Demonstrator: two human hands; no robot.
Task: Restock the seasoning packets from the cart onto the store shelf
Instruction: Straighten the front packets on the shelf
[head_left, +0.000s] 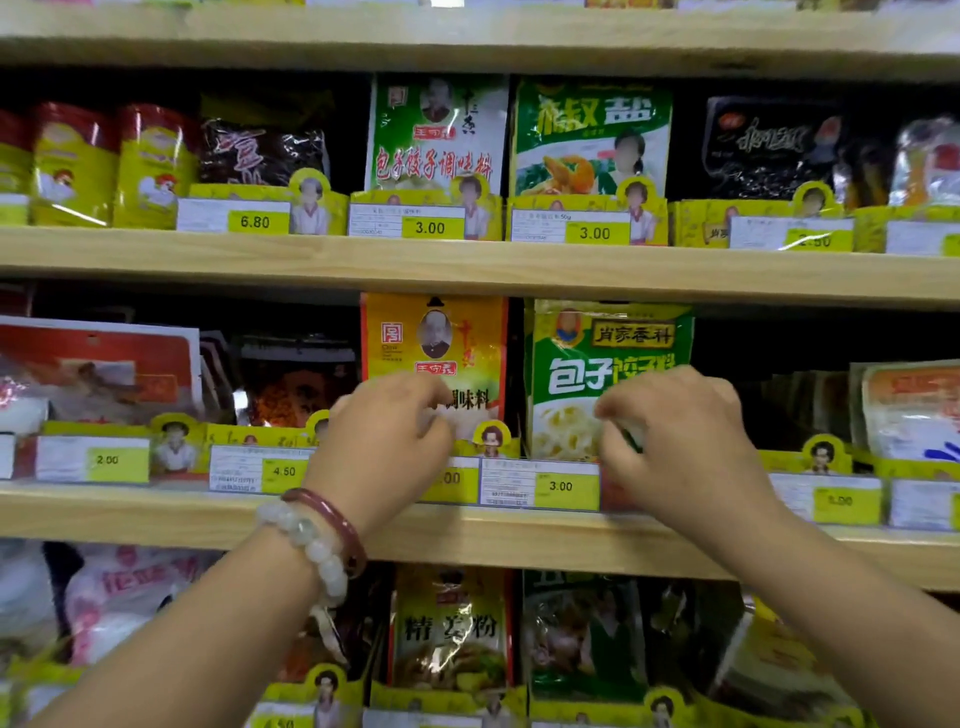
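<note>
Seasoning packets (605, 374) upright at shelf (467, 535) edge | both hands' fingers curled; grip unclear

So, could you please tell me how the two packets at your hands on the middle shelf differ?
The orange packet by the left hand is orange-yellow with a portrait and red lettering; the green packet by the right hand is green and yellow with large white characters. The left hand covers the orange packet's lower part; the right hand's fingers touch the green packet's lower right. Both stand upright, side by side.
</note>
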